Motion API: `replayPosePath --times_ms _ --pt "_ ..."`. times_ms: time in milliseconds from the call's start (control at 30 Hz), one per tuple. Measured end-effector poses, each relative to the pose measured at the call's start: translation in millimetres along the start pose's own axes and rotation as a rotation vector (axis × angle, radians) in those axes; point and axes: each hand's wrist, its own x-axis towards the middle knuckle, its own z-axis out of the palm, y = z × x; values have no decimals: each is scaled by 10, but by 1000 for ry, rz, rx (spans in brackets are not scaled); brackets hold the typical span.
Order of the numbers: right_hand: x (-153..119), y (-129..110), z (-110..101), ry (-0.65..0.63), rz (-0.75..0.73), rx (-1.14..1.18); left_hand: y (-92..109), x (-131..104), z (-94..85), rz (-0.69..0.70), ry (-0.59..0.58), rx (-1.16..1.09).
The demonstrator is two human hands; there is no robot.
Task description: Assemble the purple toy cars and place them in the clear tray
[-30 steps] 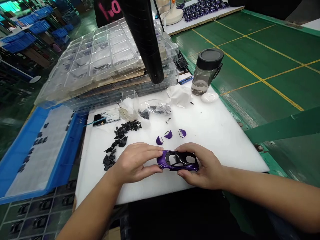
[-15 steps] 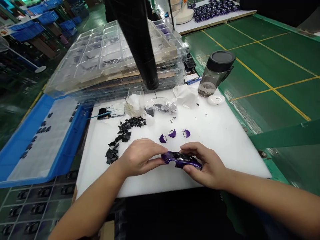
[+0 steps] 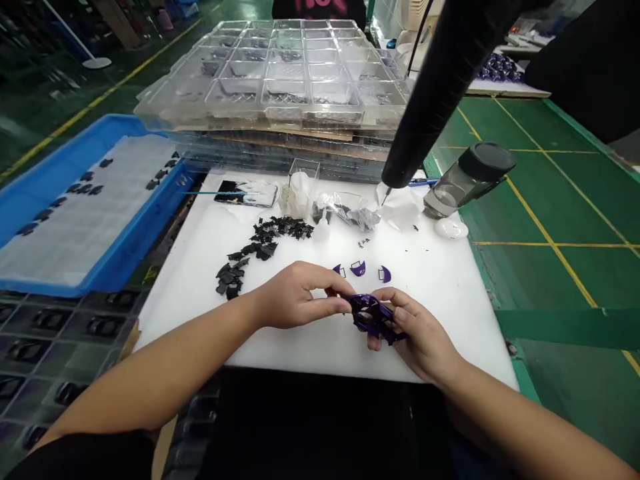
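A purple toy car body [image 3: 373, 315] is held between my two hands, just above the white work board [image 3: 300, 347]. My left hand [image 3: 303, 297] pinches its left end between thumb and fingers. My right hand [image 3: 417, 327] grips the other end, thumb on top and fingers beneath. Its hollow inner side seems to face me. Just beyond lie several small purple pieces with black outlines, such as the curved purple piece [image 3: 358, 268] and another purple piece [image 3: 385, 274]. Left of them, black plastic parts [image 3: 283, 229] are spread in a curved heap.
A black tube [image 3: 425, 100] slants down from above. Clear compartment trays [image 3: 280, 87] are stacked behind the board. At the left stands a blue bin [image 3: 95, 273] with black parts on a white sheet. A tilted bottle [image 3: 470, 179], white dish [image 3: 451, 229] and plastic bag [image 3: 345, 210] line the back.
Both hands have turned the toy car body over, from its glossy outside to its hollow side. My right fingers have slipped underneath. The camera view has shifted.
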Motion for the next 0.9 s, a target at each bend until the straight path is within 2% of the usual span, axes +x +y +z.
replayPosePath --times_ms 133,233,433,567,667,800,900 --pt "12 -45 44 13 65 97 32 -11 9 -235 6 -172" --pt "27 -65 75 32 128 150 30 -5 24 -335 30 -240" --pt "49 -36 109 50 240 291 2 15 42 -352 89 -88" --pt "52 -27 128 37 245 345 -11 7 45 -357 130 -45" --pt "50 -22 135 10 191 326 -12 -12 47 -305 142 -74" --pt "45 15 99 -6 28 219 -11 -33 49 -78 143 -72" --pt "40 46 43 3 -120 55 -10 -26 44 78 139 -95"
